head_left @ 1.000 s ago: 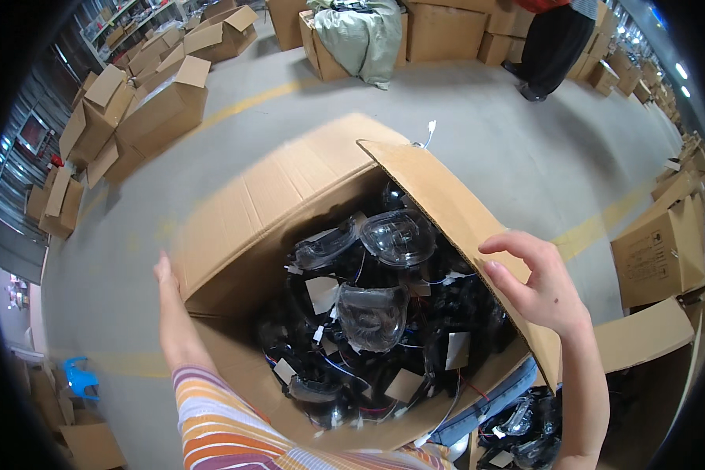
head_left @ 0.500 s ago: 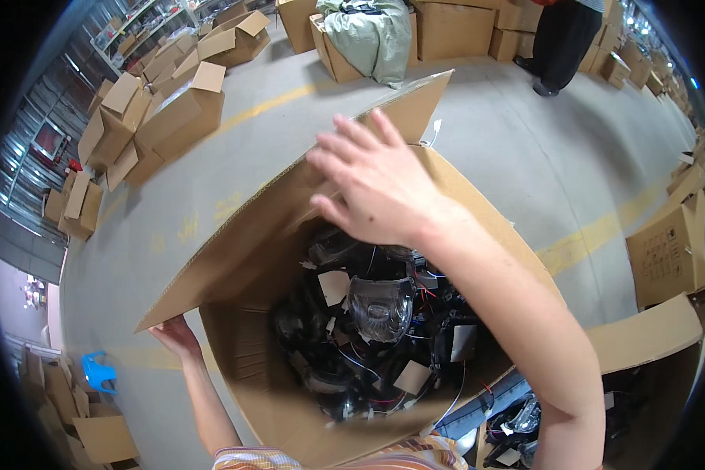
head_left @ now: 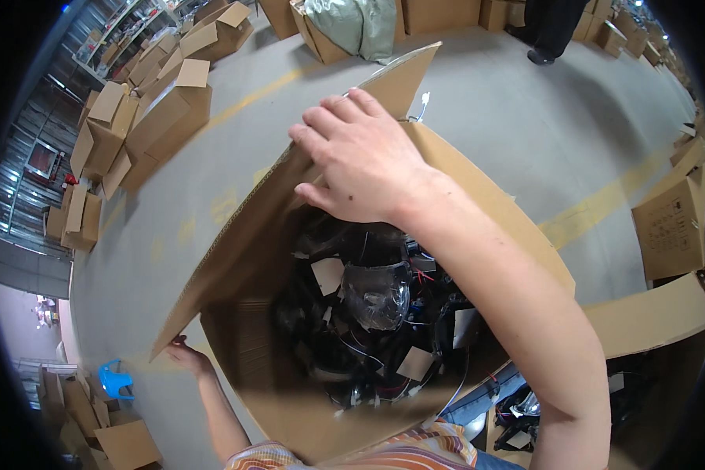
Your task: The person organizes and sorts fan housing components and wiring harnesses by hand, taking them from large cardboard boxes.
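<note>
Cardboard box [head_left: 290, 407] sits open on the grey floor [head_left: 525, 133], full of black headlamps [head_left: 376, 294] with wires and paper tags. The right hand [head_left: 364, 160] lies flat, fingers spread, on the raised flap [head_left: 266, 227]. The left hand [head_left: 186, 356] pinches that flap's lower corner. More boxes [head_left: 157, 110] stand behind.

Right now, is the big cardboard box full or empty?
Full: the cardboard box holds a pile of black headlamp parts with tags and wires.
</note>
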### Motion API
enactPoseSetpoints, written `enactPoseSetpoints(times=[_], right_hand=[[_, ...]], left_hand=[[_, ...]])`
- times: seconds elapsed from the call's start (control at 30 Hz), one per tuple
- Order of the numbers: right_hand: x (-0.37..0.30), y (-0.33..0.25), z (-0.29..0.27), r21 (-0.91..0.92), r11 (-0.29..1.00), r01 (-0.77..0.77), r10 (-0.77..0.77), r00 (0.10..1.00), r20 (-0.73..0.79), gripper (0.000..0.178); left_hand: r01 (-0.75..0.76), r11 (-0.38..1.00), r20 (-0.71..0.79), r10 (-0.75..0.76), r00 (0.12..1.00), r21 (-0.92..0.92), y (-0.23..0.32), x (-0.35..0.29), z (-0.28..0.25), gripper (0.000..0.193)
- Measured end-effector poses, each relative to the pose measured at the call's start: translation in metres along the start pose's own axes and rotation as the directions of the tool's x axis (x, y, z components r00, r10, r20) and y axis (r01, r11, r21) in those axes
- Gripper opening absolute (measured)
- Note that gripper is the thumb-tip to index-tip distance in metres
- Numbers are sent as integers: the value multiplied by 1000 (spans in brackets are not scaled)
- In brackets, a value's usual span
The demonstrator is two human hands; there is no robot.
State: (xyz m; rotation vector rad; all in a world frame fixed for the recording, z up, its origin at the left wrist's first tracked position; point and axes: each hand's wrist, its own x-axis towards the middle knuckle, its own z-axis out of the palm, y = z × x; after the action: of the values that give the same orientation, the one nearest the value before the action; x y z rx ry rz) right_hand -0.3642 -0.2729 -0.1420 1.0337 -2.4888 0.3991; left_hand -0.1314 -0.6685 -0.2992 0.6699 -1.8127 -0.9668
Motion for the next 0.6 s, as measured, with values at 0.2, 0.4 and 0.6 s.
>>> enactPoseSetpoints(times=[0.2, 0.4, 0.6], right_hand=[[1, -7, 0, 27, 1000, 7, -6, 999, -39, 47], [-8, 2, 0, -3, 999, -34, 34, 999, -26, 46], [6, -6, 1, 21, 1000, -22, 22, 1000, 15, 49]], left_hand=[[-128, 899, 144, 73, 987, 418, -20, -41, -9, 28], [-505, 863, 932, 174, 319, 12, 80, -66, 181, 24], [-300, 953, 906, 170, 388, -50, 60, -10, 260, 27]])
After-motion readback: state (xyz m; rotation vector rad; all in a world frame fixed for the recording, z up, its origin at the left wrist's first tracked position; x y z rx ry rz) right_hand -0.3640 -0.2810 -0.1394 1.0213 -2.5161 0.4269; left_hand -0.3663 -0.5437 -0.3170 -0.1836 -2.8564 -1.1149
